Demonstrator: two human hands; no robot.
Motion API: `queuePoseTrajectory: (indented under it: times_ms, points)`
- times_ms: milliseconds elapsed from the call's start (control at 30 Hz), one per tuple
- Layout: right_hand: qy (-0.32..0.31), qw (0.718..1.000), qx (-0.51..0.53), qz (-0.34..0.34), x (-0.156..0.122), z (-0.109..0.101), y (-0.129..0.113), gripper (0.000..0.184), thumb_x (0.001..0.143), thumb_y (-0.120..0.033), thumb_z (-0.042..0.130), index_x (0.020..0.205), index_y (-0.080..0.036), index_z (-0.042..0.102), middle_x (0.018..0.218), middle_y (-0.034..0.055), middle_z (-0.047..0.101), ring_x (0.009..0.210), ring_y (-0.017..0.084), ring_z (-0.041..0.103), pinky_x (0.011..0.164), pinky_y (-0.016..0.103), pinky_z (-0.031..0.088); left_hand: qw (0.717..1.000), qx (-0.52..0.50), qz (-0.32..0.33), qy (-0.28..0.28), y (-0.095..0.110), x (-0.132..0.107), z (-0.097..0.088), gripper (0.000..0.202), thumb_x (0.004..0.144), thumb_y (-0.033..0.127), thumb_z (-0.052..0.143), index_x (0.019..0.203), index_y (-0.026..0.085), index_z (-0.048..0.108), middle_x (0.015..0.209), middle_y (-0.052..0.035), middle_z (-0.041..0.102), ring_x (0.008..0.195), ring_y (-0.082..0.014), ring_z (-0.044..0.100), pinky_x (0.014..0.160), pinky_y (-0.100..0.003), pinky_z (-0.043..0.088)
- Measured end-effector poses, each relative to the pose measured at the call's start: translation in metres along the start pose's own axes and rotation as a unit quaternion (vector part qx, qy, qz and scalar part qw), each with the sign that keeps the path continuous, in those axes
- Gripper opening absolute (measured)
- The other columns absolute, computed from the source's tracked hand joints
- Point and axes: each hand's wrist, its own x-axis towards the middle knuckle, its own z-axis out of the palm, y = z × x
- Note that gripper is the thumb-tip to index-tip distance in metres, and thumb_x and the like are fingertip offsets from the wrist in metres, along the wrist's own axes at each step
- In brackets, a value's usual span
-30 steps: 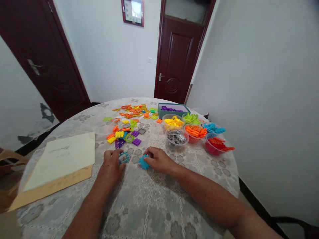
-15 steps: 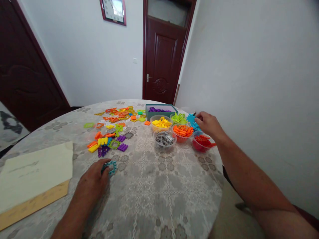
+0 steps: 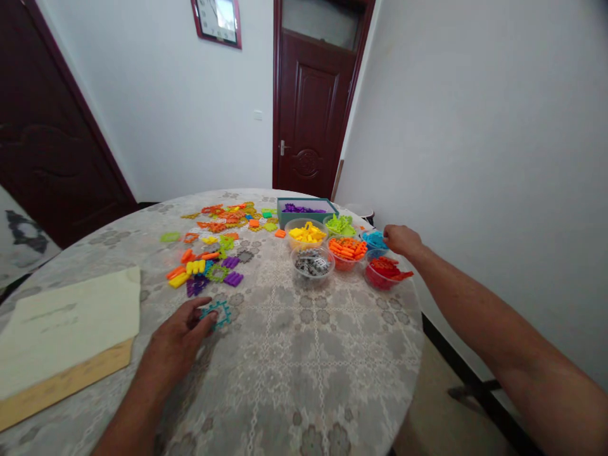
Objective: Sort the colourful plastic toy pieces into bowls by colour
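Observation:
My left hand (image 3: 183,332) is over the near left of the table, thumb and forefinger closed on a teal toothed building piece (image 3: 223,315) with an open centre. Just beyond it lie purple, yellow, orange and green interlocking pieces (image 3: 218,273). At the far right, my right hand (image 3: 400,239) is at the edge of a clear bowl of blue pieces (image 3: 375,240). Its fingers are curled together; whatever they may hold is hidden. Nearest to it on the near side stands a bowl of red pieces (image 3: 384,271).
Bowls of orange (image 3: 348,249), grey (image 3: 312,261), yellow (image 3: 306,234) and lime pieces (image 3: 340,224) stand beside a green box (image 3: 304,221) holding purple pieces. More loose pieces (image 3: 228,218) lie at the back left. Paper (image 3: 76,323) covers part of a tan board (image 3: 66,387) at left.
My right hand has moved down and slightly right; the blue toothed piece seen raised at its fingertips no longer shows there. My left hand shifted slightly right, turning the teal piece flatter.

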Motion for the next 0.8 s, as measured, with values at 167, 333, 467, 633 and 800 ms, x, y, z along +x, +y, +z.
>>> queuePoseTrajectory:
  times_ms: [167,333,467,633,800]
  points:
    - [-0.027,0.999,-0.015,-0.033,-0.004,0.003,0.007,0.033,0.088,-0.023,0.062,0.117,-0.017,0.076,0.117,0.0198,0.075,0.100,0.028,0.071,0.079,0.034,0.050,0.983,-0.181,-0.032,-0.016,0.012,-0.010,0.002,0.060,0.075,0.061,0.074,0.117,0.018,0.070,0.090,-0.0064,0.078,0.086,-0.0248,0.075,0.075,-0.033,0.060]
    - [0.057,0.998,0.010,-0.039,-0.024,-0.001,-0.006,0.031,0.094,-0.033,0.061,0.118,-0.021,0.076,0.111,0.0259,0.074,0.084,0.029,0.070,0.067,0.039,0.044,0.953,-0.290,-0.073,-0.042,0.024,-0.018,0.006,0.046,0.079,0.053,0.072,0.109,0.018,0.070,0.102,-0.0112,0.079,0.098,-0.0272,0.076,0.072,-0.036,0.062]
    - [0.116,0.978,0.090,-0.145,-0.087,-0.015,-0.064,0.024,0.096,-0.034,0.056,0.107,-0.023,0.075,0.106,0.0198,0.075,0.084,0.029,0.070,0.070,0.039,0.047,0.941,-0.325,-0.077,-0.058,0.027,-0.022,0.005,0.042,0.081,0.048,0.073,0.109,0.018,0.068,0.107,-0.0131,0.079,0.101,-0.0266,0.075,0.077,-0.038,0.063]
    - [-0.024,0.860,0.373,-0.346,-0.195,-0.016,-0.157,0.018,0.098,-0.032,0.056,0.108,-0.027,0.070,0.100,0.0055,0.076,0.087,0.022,0.070,0.081,0.036,0.053,0.942,-0.301,-0.020,-0.147,0.035,-0.028,0.000,0.037,0.080,0.046,0.078,0.106,0.020,0.072,0.104,-0.0094,0.078,0.099,-0.0238,0.074,0.087,-0.038,0.060]
    - [-0.104,0.762,0.510,-0.385,-0.252,0.004,-0.229,0.025,0.095,-0.029,0.066,0.119,-0.025,0.068,0.103,0.0021,0.074,0.085,0.016,0.068,0.077,0.028,0.051,0.957,-0.201,0.043,-0.204,0.040,-0.028,-0.004,0.031,0.084,0.051,0.075,0.097,0.023,0.075,0.093,-0.0059,0.077,0.090,-0.0249,0.071,0.085,-0.037,0.057]
